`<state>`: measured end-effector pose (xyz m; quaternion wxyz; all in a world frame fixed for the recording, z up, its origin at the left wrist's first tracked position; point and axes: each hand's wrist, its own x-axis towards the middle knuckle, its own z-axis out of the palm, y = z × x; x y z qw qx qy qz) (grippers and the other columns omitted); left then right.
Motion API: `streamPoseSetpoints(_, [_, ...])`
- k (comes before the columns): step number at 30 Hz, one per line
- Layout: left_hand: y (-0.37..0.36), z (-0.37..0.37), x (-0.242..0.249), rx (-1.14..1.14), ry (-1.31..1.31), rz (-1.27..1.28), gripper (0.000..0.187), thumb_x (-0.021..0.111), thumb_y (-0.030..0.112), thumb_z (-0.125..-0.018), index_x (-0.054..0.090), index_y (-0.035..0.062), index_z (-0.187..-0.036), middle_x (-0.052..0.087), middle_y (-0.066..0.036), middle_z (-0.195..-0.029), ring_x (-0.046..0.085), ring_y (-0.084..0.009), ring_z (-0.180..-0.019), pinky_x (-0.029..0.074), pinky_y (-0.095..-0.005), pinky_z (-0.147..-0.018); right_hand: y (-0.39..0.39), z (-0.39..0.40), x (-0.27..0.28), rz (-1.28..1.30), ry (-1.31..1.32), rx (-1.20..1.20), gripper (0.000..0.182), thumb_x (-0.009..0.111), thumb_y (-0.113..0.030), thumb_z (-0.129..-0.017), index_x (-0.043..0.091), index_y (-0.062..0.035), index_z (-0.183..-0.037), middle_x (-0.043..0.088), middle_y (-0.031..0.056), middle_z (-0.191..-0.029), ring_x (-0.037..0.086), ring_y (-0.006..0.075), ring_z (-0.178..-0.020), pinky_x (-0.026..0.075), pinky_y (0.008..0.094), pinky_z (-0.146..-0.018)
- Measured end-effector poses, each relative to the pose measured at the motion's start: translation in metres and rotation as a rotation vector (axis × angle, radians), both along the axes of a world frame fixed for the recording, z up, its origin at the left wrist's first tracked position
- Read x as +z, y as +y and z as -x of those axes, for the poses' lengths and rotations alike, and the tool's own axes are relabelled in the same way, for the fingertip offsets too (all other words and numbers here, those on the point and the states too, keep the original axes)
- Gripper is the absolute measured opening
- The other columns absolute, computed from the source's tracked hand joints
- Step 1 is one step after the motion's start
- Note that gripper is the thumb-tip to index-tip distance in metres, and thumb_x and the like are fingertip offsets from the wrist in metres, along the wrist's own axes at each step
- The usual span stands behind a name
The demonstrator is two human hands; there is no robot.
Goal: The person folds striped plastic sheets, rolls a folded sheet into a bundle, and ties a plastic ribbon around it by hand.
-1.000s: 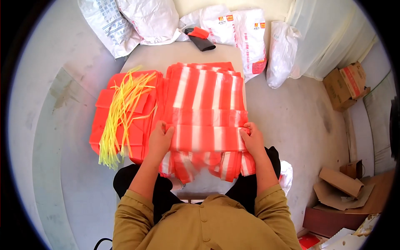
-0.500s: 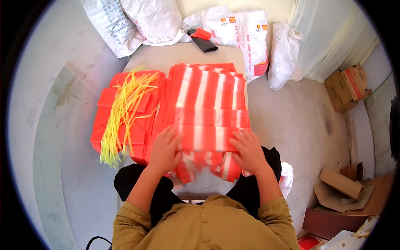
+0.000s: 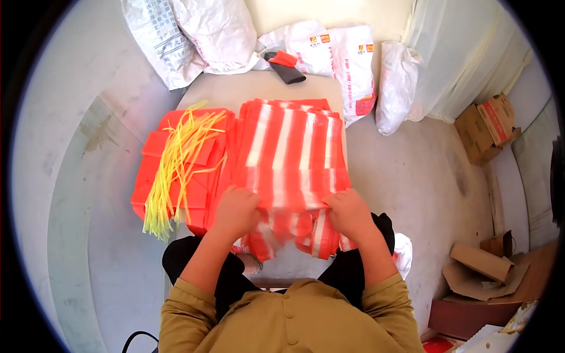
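My left hand (image 3: 236, 212) and right hand (image 3: 349, 213) are narrowed, their fingers curled on the near folded edge of the red-and-white striped plastic sheets (image 3: 294, 144). The sheets lie piled on the beige tabletop (image 3: 220, 87), just beside the plain red stack (image 3: 200, 191) topped with yellow strips (image 3: 175, 162). Probable handling properties: light, limp, slippery — likelier to crease than break. Hold the fold at both ends — evenly, thumbs opposed — to limit layer slip.
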<state>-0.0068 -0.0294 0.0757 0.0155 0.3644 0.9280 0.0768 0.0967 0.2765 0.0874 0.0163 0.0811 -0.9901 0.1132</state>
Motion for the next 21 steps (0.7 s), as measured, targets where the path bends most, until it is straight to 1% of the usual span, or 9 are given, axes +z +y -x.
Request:
streamPoseSetpoints(1, [0.001,0.001,0.012,0.028,-0.016,-0.003,0.036,0.067,0.009,-0.078,0.069,0.0065,-0.114,0.069,-0.013,-0.104,0.065,-0.0319,-0.102,0.05,-0.0495,-0.089,0.0,0.004,0.014,0.006,-0.183,-0.042,0.024,0.062,-0.005,-0.084,0.066,-0.0061,-0.108,0.067,0.0126,-0.113,0.062,0.038,-0.107,0.05,0.0503,-0.092])
streamPoseSetpoints(3, [0.004,0.004,0.028,0.088,-0.046,-0.009,0.033,0.067,0.009,-0.079,0.068,0.0058,-0.112,0.066,-0.013,-0.096,0.063,-0.0326,-0.096,0.049,-0.0485,-0.084,0.001,0.016,0.03,0.028,-0.161,-0.144,0.023,0.063,-0.007,-0.085,0.066,-0.0062,-0.108,0.068,0.0137,-0.11,0.063,0.0374,-0.104,0.05,0.05,-0.092])
streamPoseSetpoints(4, [0.006,0.009,0.025,0.09,0.068,-0.138,0.034,0.068,0.009,-0.079,0.068,0.006,-0.113,0.066,-0.013,-0.098,0.063,-0.0331,-0.098,0.048,-0.0483,-0.086,0.0,0.019,0.032,0.039,-0.152,-0.194,0.023,0.063,-0.008,-0.085,0.066,-0.0063,-0.108,0.068,0.0142,-0.108,0.063,0.0372,-0.103,0.049,0.0499,-0.092])
streamPoseSetpoints(6, [0.013,0.021,0.017,0.091,0.304,-0.398,0.036,0.07,0.009,-0.08,0.068,0.0063,-0.115,0.066,-0.014,-0.102,0.062,-0.0341,-0.101,0.048,-0.0477,-0.09,-0.001,0.027,0.022,0.091,0.305,-0.202,0.024,0.063,-0.008,-0.086,0.067,-0.0076,-0.11,0.068,0.0145,-0.109,0.062,0.0362,-0.104,0.049,0.0492,-0.094])
streamPoseSetpoints(7, [0.018,0.021,0.021,0.095,0.365,-0.433,0.042,0.073,0.01,-0.081,0.065,0.0071,-0.122,0.065,-0.015,-0.118,0.06,-0.0356,-0.115,0.047,-0.0486,-0.101,-0.002,0.032,0.015,0.115,0.535,-0.204,0.025,0.063,-0.008,-0.086,0.067,-0.0082,-0.11,0.068,0.0146,-0.11,0.062,0.0357,-0.104,0.048,0.0489,-0.094])
streamPoseSetpoints(10, [0.032,0.011,0.01,0.052,0.263,-0.312,0.052,0.075,0.01,-0.082,0.062,0.0084,-0.132,0.06,-0.015,-0.136,0.053,-0.036,-0.133,0.042,-0.0513,-0.112,-0.007,0.039,-0.006,0.171,0.335,-0.026,0.035,0.07,-0.007,-0.084,0.065,-0.0056,-0.119,0.064,0.0134,-0.126,0.057,0.0372,-0.117,0.047,0.0473,-0.103])
streamPoseSetpoints(13, [0.04,0.005,-0.011,-0.03,0.141,-0.206,0.055,0.07,0.009,-0.087,0.058,0.0095,-0.14,0.055,-0.013,-0.147,0.046,-0.0341,-0.143,0.038,-0.0545,-0.117,-0.024,0.037,-0.031,0.06,0.367,0.129,0.045,0.07,-0.005,-0.082,0.063,-0.0066,-0.127,0.06,0.0134,-0.138,0.053,0.0369,-0.131,0.042,0.0491,-0.112])
streamPoseSetpoints(16, [0.047,0.007,-0.033,-0.049,0.175,-0.21,0.055,0.065,0.009,-0.089,0.056,0.0096,-0.143,0.053,-0.012,-0.151,0.045,-0.0329,-0.145,0.037,-0.0543,-0.117,-0.033,0.04,-0.045,0.064,0.346,0.118,0.053,0.067,0.0,-0.081,0.061,-0.0075,-0.133,0.056,0.0131,-0.147,0.048,0.0351,-0.139,0.038,0.0512,-0.117])
streamPoseSetpoints(21, [0.06,0.021,-0.04,-0.083,0.247,-0.2,0.054,0.062,0.009,-0.09,0.056,0.006,-0.143,0.055,-0.011,-0.151,0.048,-0.0316,-0.143,0.037,-0.0537,-0.117,-0.046,0.062,-0.045,0.021,0.347,0.172,0.055,0.063,-0.002,-0.084,0.059,-0.0042,-0.139,0.056,0.0143,-0.146,0.048,0.0337,-0.139,0.038,0.049,-0.115])
